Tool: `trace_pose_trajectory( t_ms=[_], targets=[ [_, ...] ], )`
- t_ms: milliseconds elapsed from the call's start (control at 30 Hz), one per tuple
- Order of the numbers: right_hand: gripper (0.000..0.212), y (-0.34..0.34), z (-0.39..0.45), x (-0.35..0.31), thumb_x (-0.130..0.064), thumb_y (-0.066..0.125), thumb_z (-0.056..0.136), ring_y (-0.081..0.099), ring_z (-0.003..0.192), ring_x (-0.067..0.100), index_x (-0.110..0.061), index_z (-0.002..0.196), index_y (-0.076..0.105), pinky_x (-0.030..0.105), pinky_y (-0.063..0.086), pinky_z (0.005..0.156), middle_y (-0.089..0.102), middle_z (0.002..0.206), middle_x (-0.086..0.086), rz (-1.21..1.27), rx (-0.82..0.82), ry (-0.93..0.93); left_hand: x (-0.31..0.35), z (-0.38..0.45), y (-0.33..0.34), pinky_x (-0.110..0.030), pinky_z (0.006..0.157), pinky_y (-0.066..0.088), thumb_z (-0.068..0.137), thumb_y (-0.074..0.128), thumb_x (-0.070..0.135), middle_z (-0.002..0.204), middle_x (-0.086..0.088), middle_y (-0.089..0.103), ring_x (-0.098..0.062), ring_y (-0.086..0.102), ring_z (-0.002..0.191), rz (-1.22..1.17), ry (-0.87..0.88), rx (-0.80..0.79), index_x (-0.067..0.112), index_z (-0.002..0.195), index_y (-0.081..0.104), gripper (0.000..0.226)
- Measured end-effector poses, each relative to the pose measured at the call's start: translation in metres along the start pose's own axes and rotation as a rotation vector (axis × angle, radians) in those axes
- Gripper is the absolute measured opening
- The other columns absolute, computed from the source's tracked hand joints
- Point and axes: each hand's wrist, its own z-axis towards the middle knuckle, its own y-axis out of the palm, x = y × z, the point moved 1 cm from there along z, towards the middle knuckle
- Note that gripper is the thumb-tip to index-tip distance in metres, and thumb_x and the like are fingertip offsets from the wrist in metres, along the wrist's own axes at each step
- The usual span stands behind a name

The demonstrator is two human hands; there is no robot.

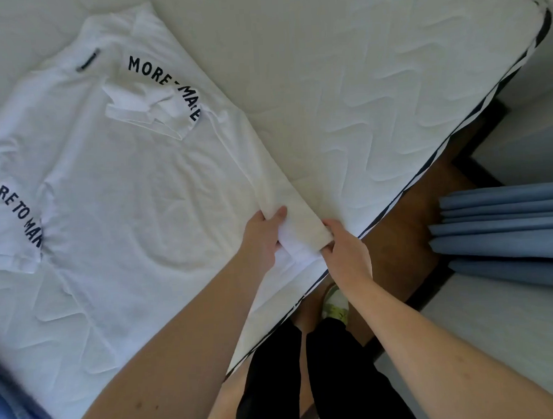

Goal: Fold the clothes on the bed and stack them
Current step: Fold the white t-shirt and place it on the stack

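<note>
1. Head view: a white T-shirt lies spread flat on the quilted white mattress, filling the left and centre of the frame.
2. Black curved lettering on the sleeve at the left edge reads "MORE TO MAK", the end cut off by a fold. The other sleeve, folded inward at upper centre, reads "MORE", then letters partly hidden by creased cloth, then "MA" and a broken letter.
3. A small dark neck label sits at the collar in the upper left; its writing is too small to read.
4. The left hand pinches the folded bottom corner of the shirt at centre frame, thumb on top of the cloth, fingers curled beneath.
5. The right hand grips the same corner just beside it, fingers curled around the hem near the mattress edge.
6. Blue denim shows at the lower left corner.
7. Pleated blue curtain hangs at the right edge, above the floor.
</note>
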Motion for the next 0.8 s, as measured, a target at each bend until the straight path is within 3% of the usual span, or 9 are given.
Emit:
trace_pose_trajectory(
  t_ms=[100,233,367,433,533,633,800],
  targets=[
    [0.020,-0.003,-0.006,0.010,-0.023,0.049,0.095,0.058,0.068,0.014,-0.033,0.112,0.056,0.034,0.049,0.059,0.061,0.073,-0.011,0.051,0.020,0.011,-0.014,-0.008,0.002,-0.044,0.077,0.060,0.094,0.064,0.023,0.102,-0.006,0.069,-0.025,0.067,0.091,0.134,0.079,0.180,0.013,0.104,0.062,0.014],
    [0.017,-0.002,-0.006,0.014,-0.021,0.046,0.096,0.058,0.063,0.015,-0.030,0.106,0.057,0.031,0.046,0.053,0.063,0.073,-0.008,0.058,0.016,0.049,-0.029,-0.015,0.001,-0.046,0.071,0.061,0.094,0.063,0.029,0.090,-0.012,0.065,-0.028,0.064,0.080,0.359,0.161,0.294,0.004,0.096,0.061,0.026],
    [0.006,-0.002,0.000,0.018,-0.027,0.045,0.096,0.053,0.064,0.017,-0.028,0.093,0.051,0.031,0.040,0.052,0.057,0.071,-0.007,-0.058,0.001,0.132,-0.033,-0.014,-0.008,-0.034,0.061,0.061,0.090,0.067,0.032,0.070,-0.008,0.069,-0.022,0.067,0.059,0.535,0.164,0.272,0.005,0.086,0.060,0.028],
    [0.015,-0.002,0.002,0.021,-0.032,0.041,0.099,0.052,0.064,0.019,-0.024,0.092,0.052,0.031,0.037,0.053,0.058,0.073,-0.003,-0.177,-0.028,0.140,-0.034,-0.013,-0.013,-0.032,0.059,0.060,0.088,0.069,0.032,0.060,-0.004,0.070,-0.020,0.069,0.055,0.633,0.146,0.223,0.008,0.078,0.060,0.027],
    [0.022,-0.002,0.002,0.027,-0.042,0.041,0.099,0.054,0.065,0.020,-0.025,0.090,0.052,0.030,0.038,0.053,0.062,0.079,-0.002,-0.242,-0.055,0.125,-0.035,-0.012,-0.017,-0.029,0.058,0.059,0.085,0.072,0.022,0.062,-0.002,0.072,-0.017,0.071,0.060,0.635,0.126,0.160,0.007,0.082,0.065,0.017],
    [0.020,-0.003,0.000,0.026,-0.050,0.050,0.093,0.057,0.068,0.015,-0.030,0.092,0.050,0.029,0.041,0.055,0.060,0.078,-0.009,-0.110,-0.050,0.138,-0.036,-0.015,-0.019,-0.029,0.059,0.059,0.085,0.071,0.017,0.064,-0.002,0.072,-0.014,0.070,0.059,0.602,0.127,0.141,0.009,0.084,0.068,0.009],
    [0.008,0.006,-0.001,0.015,-0.033,0.055,0.092,0.054,0.064,0.014,-0.032,0.087,0.048,0.027,0.036,0.050,0.056,0.070,-0.011,-0.074,-0.042,0.103,-0.045,-0.028,-0.026,-0.025,0.056,0.057,0.094,0.062,0.020,0.073,-0.004,0.072,-0.014,0.069,0.060,0.507,0.160,0.111,0.012,0.088,0.063,0.010]
  ],
)
